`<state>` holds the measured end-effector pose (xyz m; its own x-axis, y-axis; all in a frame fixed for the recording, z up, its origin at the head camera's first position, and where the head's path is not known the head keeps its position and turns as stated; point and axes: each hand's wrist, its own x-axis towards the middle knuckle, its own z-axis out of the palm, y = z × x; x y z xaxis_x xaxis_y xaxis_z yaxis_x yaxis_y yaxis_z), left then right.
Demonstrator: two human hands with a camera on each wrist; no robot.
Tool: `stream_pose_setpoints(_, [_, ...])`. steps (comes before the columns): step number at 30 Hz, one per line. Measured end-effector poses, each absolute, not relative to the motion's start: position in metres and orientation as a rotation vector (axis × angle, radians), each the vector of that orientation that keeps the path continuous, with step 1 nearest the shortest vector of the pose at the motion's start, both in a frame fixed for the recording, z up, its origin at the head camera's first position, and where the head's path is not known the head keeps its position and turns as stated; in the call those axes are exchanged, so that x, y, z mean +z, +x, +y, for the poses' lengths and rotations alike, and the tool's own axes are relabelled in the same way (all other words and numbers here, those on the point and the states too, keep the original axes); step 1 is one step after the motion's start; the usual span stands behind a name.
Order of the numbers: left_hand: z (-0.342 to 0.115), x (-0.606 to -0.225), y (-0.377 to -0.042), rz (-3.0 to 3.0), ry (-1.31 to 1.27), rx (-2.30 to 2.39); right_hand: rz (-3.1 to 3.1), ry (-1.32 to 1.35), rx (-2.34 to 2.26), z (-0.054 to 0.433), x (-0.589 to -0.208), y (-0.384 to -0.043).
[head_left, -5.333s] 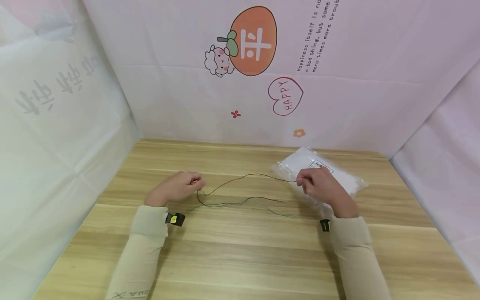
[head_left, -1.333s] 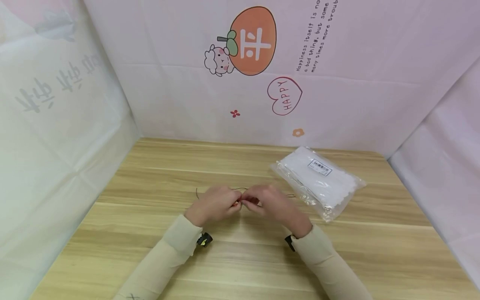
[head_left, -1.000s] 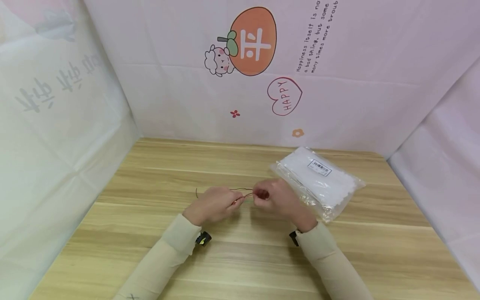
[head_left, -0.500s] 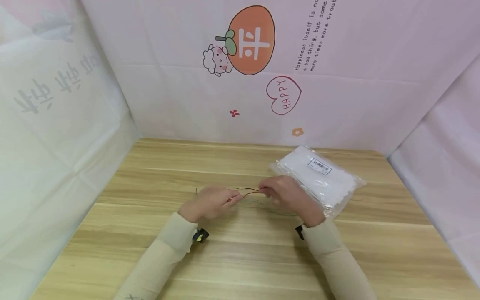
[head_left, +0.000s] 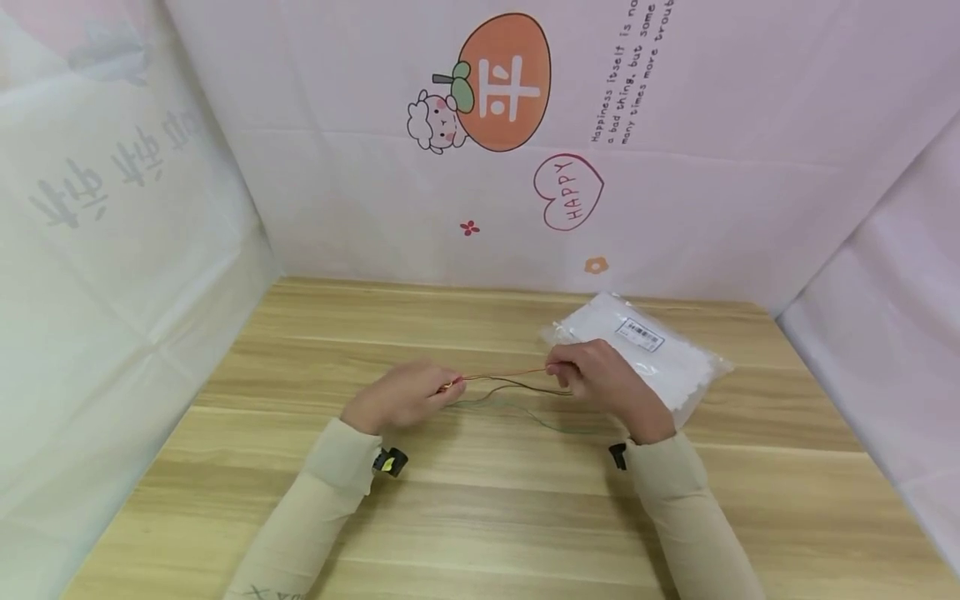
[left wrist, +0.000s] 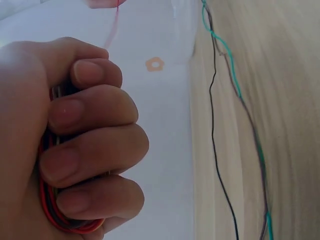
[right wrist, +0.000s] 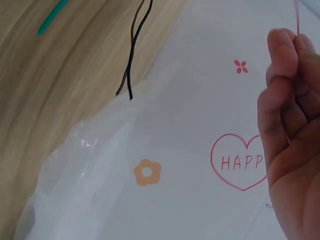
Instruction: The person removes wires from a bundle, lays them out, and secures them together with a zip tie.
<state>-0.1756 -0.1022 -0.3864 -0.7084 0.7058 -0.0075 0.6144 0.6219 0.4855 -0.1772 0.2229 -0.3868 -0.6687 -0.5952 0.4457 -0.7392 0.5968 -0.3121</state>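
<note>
My left hand (head_left: 401, 393) curls its fingers round a coiled bundle of thin wires (left wrist: 46, 200), in which red and dark strands show in the left wrist view. A red wire (head_left: 510, 372) runs from that hand, stretched nearly straight, to my right hand (head_left: 603, 379). There the thumb and forefinger pinch it, as the right wrist view shows. Below it, apart from the right hand, lie a black wire (left wrist: 212, 115), a brown wire (right wrist: 132, 32) and a green wire (head_left: 551, 427) on the wooden table.
Behind and partly under the right hand lies a clear plastic bag (head_left: 678, 371) with white contents and a barcode label (head_left: 640, 334). A printed white cloth (head_left: 360, 208) rises along the table's (head_left: 480, 517) far edge. Cloth also hangs at both sides.
From being close together at mid-table, the hands have drawn apart, left hand leftward and right hand rightward. The red wire now stretches between them, and more of the loose wires shows.
</note>
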Motion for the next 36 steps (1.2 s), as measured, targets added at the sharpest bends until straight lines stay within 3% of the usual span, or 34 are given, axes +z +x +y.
stream_pose_setpoints(8, [-0.1, -0.39, -0.174, 2.695, 1.006, 0.661, -2.685, 1.158, 0.853, 0.209, -0.385, -0.171])
stream_pose_setpoints(15, [-0.105, -0.39, -0.177, 2.698, 0.985, 0.668, -2.703, 1.185, 0.599, 0.2, -0.39, -0.166])
stream_pose_setpoints(25, [-0.114, -0.387, -0.182, 2.51, 1.117, 0.787, -2.558, 1.088, 0.538, 0.218, -0.392, -0.175])
stream_pose_setpoints(36, [-0.115, -0.388, -0.181, 2.381, 1.067, 0.803, -2.643, 1.091, 0.617, 0.221, -0.395, -0.178])
